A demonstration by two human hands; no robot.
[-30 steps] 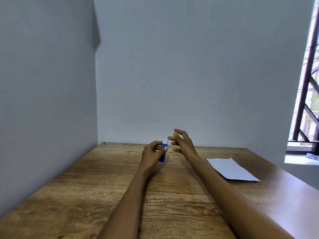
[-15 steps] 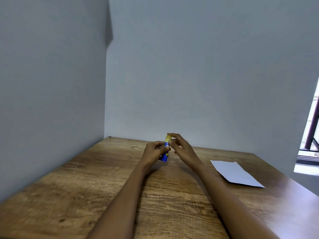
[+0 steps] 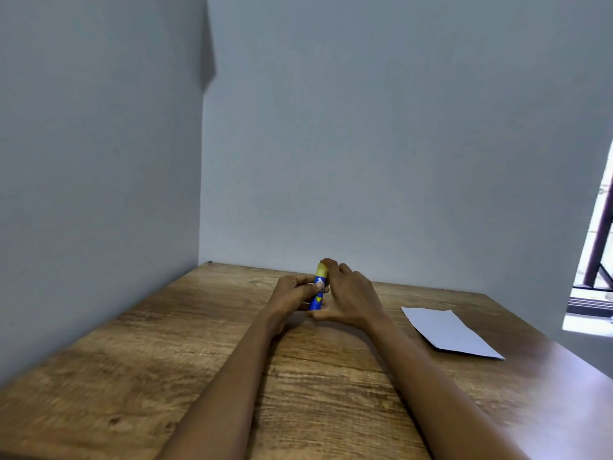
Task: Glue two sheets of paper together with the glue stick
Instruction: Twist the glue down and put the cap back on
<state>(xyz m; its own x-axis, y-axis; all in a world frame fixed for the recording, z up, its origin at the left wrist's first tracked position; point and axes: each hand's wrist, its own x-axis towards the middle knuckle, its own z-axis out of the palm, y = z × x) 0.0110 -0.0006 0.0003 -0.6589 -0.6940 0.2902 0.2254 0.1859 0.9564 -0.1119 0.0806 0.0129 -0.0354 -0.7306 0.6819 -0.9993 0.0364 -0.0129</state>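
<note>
The glue stick [image 3: 319, 291] stands nearly upright between both hands. The left hand [image 3: 293, 295] pinches its blue barrel; the right hand [image 3: 348, 298] closes on the yellow cap [image 3: 322, 270]. The paper [image 3: 446, 330] lies flat on the table [image 3: 166, 376], right of the glue stick, nearer the right hand.

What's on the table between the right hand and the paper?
Nothing: in the head view only bare wooden table lies between the right hand and the paper.

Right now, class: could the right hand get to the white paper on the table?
Probably yes. The right hand is busy on the glue stick, but bare table lies between it and the paper.
</note>
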